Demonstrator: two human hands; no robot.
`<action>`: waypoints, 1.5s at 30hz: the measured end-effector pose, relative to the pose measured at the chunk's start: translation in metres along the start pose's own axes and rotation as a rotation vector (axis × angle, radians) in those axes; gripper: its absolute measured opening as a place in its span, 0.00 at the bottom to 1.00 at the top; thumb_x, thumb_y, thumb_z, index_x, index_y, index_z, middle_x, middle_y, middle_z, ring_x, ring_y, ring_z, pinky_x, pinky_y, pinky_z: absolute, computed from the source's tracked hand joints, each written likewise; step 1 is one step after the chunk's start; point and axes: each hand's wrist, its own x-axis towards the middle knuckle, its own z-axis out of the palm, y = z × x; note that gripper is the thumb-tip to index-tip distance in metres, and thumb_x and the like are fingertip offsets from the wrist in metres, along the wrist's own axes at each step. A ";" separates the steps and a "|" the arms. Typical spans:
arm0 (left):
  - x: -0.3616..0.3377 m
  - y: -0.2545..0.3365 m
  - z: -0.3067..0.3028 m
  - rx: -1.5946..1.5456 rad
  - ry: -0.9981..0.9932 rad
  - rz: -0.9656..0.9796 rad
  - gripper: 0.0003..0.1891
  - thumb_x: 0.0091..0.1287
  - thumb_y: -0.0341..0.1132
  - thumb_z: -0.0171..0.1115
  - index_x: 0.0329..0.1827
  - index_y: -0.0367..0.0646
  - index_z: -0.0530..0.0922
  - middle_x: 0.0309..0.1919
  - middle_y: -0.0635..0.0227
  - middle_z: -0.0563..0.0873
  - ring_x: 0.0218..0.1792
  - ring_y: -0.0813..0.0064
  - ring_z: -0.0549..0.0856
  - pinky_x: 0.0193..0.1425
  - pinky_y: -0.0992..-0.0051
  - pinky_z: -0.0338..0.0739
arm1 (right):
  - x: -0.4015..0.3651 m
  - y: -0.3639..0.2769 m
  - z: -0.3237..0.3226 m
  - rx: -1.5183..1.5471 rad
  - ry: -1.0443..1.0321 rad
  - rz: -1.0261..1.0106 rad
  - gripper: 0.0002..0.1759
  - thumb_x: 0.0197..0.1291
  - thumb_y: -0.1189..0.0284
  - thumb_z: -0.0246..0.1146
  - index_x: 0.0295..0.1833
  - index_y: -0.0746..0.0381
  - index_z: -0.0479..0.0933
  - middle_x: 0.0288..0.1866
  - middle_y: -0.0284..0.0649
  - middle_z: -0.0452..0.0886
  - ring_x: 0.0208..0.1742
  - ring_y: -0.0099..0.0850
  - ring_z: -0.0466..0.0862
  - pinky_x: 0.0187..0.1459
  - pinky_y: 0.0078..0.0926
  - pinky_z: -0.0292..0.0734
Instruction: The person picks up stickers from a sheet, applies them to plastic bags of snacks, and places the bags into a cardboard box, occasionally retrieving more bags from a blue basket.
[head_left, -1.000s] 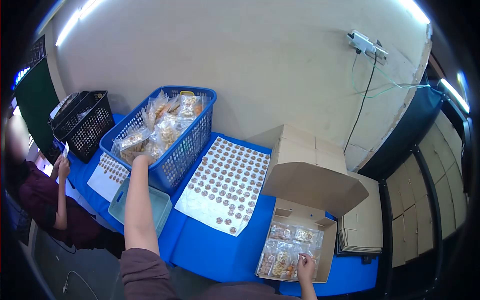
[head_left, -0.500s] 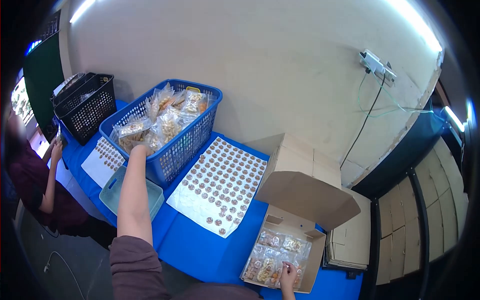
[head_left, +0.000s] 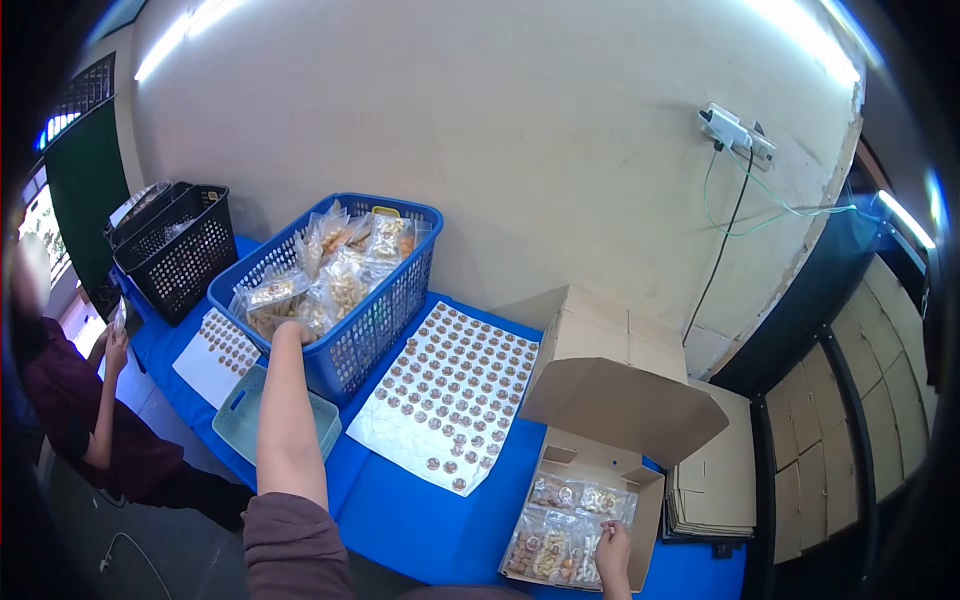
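Lying beside both hands are snack packets.

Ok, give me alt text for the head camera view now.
A person's left hand is inside a blue basket of clear packets; the right hand is at more packets in an open cardboard box. Between them lies a sheet of round stickers.

Glossy clear-plastic packets, smooth plastic blue basket, matt cardboard box.

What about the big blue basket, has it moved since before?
No, the blue basket hasn't visibly moved: it sits in the same place beside the sticker sheet; only our view shifted.
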 end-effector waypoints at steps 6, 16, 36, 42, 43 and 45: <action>0.004 -0.009 0.005 0.009 0.042 -0.069 0.21 0.58 0.39 0.62 0.53 0.36 0.81 0.60 0.56 0.79 0.55 0.61 0.82 0.62 0.69 0.73 | -0.001 -0.002 -0.002 0.005 -0.151 0.090 0.10 0.63 0.68 0.57 0.42 0.63 0.78 0.23 0.51 0.79 0.29 0.47 0.82 0.34 0.42 0.73; -0.077 0.021 -0.040 0.025 0.586 0.231 0.27 0.70 0.27 0.44 0.73 0.35 0.55 0.73 0.57 0.61 0.68 0.54 0.68 0.66 0.61 0.70 | 0.001 0.001 -0.002 -0.078 -0.173 0.090 0.11 0.61 0.66 0.59 0.42 0.62 0.80 0.24 0.52 0.80 0.30 0.48 0.82 0.34 0.44 0.74; -0.120 0.032 -0.063 -0.443 0.791 0.483 0.15 0.62 0.24 0.56 0.53 0.45 0.76 0.38 0.56 0.85 0.41 0.53 0.84 0.44 0.61 0.76 | 0.007 0.013 -0.010 -0.062 -0.159 -0.044 0.16 0.65 0.65 0.55 0.42 0.68 0.80 0.28 0.55 0.80 0.33 0.52 0.80 0.39 0.47 0.73; -0.116 0.027 -0.059 -0.358 0.926 0.595 0.07 0.65 0.31 0.58 0.44 0.41 0.78 0.35 0.58 0.85 0.39 0.56 0.85 0.42 0.63 0.77 | 0.002 0.010 -0.009 -0.021 -0.128 -0.191 0.13 0.62 0.66 0.59 0.44 0.63 0.80 0.34 0.50 0.79 0.40 0.47 0.78 0.47 0.42 0.71; -0.119 0.032 -0.061 -0.357 0.934 0.605 0.07 0.65 0.31 0.58 0.44 0.41 0.78 0.35 0.58 0.85 0.39 0.56 0.85 0.42 0.63 0.77 | 0.000 0.008 -0.010 -0.020 -0.119 -0.209 0.12 0.62 0.66 0.59 0.44 0.63 0.80 0.34 0.50 0.79 0.41 0.47 0.78 0.47 0.42 0.71; -0.128 0.033 -0.063 -0.440 0.884 0.489 0.07 0.65 0.32 0.58 0.42 0.40 0.77 0.37 0.59 0.86 0.41 0.57 0.85 0.43 0.63 0.76 | -0.008 0.010 -0.003 -0.008 -0.129 -0.222 0.12 0.62 0.67 0.59 0.44 0.62 0.80 0.34 0.49 0.79 0.41 0.47 0.77 0.47 0.42 0.71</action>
